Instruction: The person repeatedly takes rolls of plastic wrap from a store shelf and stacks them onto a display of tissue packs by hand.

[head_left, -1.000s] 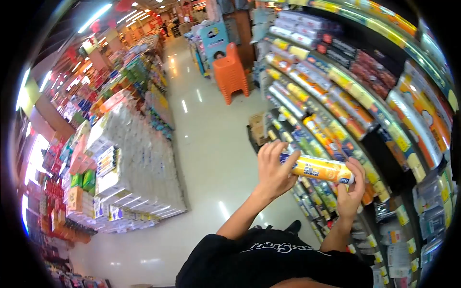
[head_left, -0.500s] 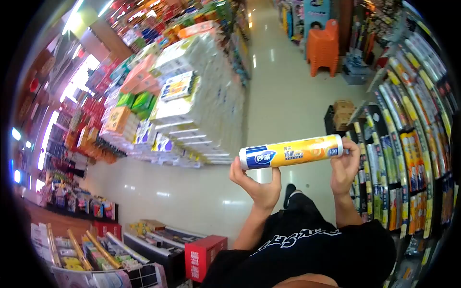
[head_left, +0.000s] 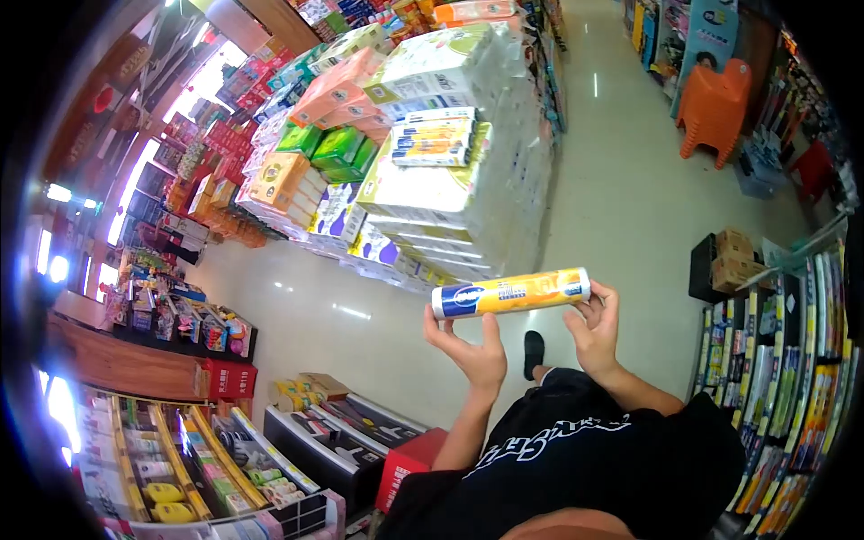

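Note:
A long roll of plastic bags (head_left: pixel 511 293) in a yellow, blue and white wrapper lies almost level in front of my chest, its right end slightly higher. My left hand (head_left: pixel 466 346) supports the left end from below, with the thumb up against the near side. At the other end, my right hand (head_left: pixel 596 331) grips the roll with fingertips and thumb; part of those fingers is hidden behind it. The printed label faces me.
Ahead stands a tall stack of tissue packs (head_left: pixel 504 193), with a pack of similar yellow rolls (head_left: pixel 434 139) on it. Shelves (head_left: pixel 783 360) line the right side. Orange stools (head_left: pixel 713 112) stand farther back. A red box (head_left: pixel 409 463) and a display rack (head_left: pixel 171 459) are at lower left.
My view has turned right to left across the aisle, so the tissue stack sits farther right and nearer. The roll, still in both hands, appears slightly lower and farther left.

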A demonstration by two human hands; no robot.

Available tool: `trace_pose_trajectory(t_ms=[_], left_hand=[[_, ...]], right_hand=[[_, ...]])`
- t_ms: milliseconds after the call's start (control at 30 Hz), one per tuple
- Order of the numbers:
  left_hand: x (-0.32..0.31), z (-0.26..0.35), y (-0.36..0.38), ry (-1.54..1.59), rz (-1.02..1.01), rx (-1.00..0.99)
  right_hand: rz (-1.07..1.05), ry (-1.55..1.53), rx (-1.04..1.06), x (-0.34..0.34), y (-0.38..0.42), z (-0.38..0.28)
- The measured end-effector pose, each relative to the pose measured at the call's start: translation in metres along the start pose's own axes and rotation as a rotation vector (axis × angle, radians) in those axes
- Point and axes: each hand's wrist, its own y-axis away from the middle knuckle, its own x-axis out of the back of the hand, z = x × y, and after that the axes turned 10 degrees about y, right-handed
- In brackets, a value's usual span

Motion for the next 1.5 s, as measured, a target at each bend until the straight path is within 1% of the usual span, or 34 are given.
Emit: trace_pose_trajectory(t_ms=[67,133,200,233,267,300,367,400,467,567,633,667,733,767,800,867,933,967,1000,1067,1100,1133,1200,1233,1267,1300,1333,1400,1433,1467,1500], left_hand=[[0.004,-0.018,-0.039,-0.054,-0.025,0.021],[0.008,-0.033,-0.074,-0.05,-0.054,0.077],[0.011,-0.047,-0.097,-0.046,-0.068,0.086],[0.012,-0.055,-0.108,-0.035,-0.029,0.121],[0.011,-0.063,-0.119,-0.02,0.011,0.154],[0.009,-0.073,-0.128,-0.02,0.006,0.159],[0.006,-0.093,-0.142,-0.018,0.107,0.275],[0.005,-0.101,-0.149,-0.023,0.093,0.29],[0.001,-0.118,-0.167,-0.126,0.047,0.279],[0.002,-0.154,-0.205,-0.176,-0.026,0.274],[0.001,-0.174,-0.236,-0.119,-0.044,0.315],[0.001,-0.184,-0.25,-0.065,-0.042,0.34],[-0.004,-0.202,-0.277,-0.036,-0.089,0.358],[-0.009,-0.206,-0.29,-0.061,-0.14,0.374],[-0.014,-0.209,-0.302,-0.087,-0.192,0.39],[-0.026,-0.221,-0.325,-0.077,-0.256,0.405],[-0.035,-0.236,-0.342,-0.049,-0.336,0.384],[-0.038,-0.249,-0.346,-0.115,-0.379,0.342],[-0.04,-0.256,-0.349,-0.106,-0.4,0.361],[-0.046,-0.269,-0.353,-0.233,-0.413,0.268],[-0.052,-0.277,-0.356,-0.222,-0.432,0.282],[-0.051,-0.28,-0.353,-0.231,-0.444,0.235],[-0.045,-0.283,-0.35,-0.255,-0.468,0.123],[-0.045,-0.287,-0.35,-0.307,-0.463,0.095],[-0.047,-0.289,-0.352,-0.3,-0.478,0.086],[-0.047,-0.288,-0.352,-0.245,-0.468,0.122],[-0.045,-0.287,-0.352,-0.191,-0.458,0.16],[-0.046,-0.287,-0.353,-0.143,-0.454,0.157],[-0.047,-0.28,-0.353,-0.279,-0.465,0.04],[-0.048,-0.273,-0.353,-0.412,-0.47,-0.081],[-0.05,-0.269,-0.353,-0.476,-0.435,-0.201]], right_hand=[[-0.068,0.008,-0.043,-0.027,-0.028,0.015],[-0.077,0.046,-0.038,-0.048,-0.055,0.028],[-0.131,0.162,0.007,-0.07,-0.075,0.037],[-0.173,0.228,-0.001,-0.078,-0.084,0.042],[-0.168,0.226,-0.007,-0.087,-0.091,0.047],[-0.188,0.292,-0.013,-0.097,-0.098,0.053],[-0.204,0.383,-0.066,-0.114,-0.109,0.064],[-0.194,0.388,-0.084,-0.122,-0.112,0.07],[-0.177,0.367,-0.205,-0.138,-0.119,0.084],[-0.168,0.38,-0.223,-0.159,-0.139,0.098],[-0.194,0.365,-0.244,-0.176,-0.155,0.094],[-0.171,0.377,-0.261,-0.184,-0.165,0.091],[-0.19,0.388,-0.296,-0.199,-0.187,0.087],[-0.136,0.391,-0.259,-0.207,-0.193,0.098],[-0.115,0.407,-0.271,-0.213,-0.201,0.106],[0.02,0.495,-0.232,-0.225,-0.216,0.118],[0.061,0.522,-0.236,-0.234,-0.228,0.123],[0.056,0.535,-0.264,-0.24,-0.234,0.125],[0.05,0.546,-0.291,-0.245,-0.239,0.126],[0.096,0.568,-0.289,-0.254,-0.248,0.131],[0.118,0.622,-0.259,-0.255,-0.25,0.138],[0.136,0.673,-0.248,-0.257,-0.245,0.137],[0.143,0.657,-0.295,-0.258,-0.242,0.137],[0.133,0.674,-0.265,-0.257,-0.243,0.138],[0.123,0.689,-0.234,-0.255,-0.242,0.138],[0.067,0.68,-0.259,-0.25,-0.24,0.136],[0.085,0.676,-0.26,-0.245,-0.238,0.136],[-0.013,0.597,-0.302,-0.235,-0.235,0.137],[0.017,0.566,-0.338,-0.234,-0.232,0.134],[0.035,0.562,-0.325,-0.231,-0.228,0.127],[0.052,0.551,-0.357,-0.227,-0.223,0.118]])
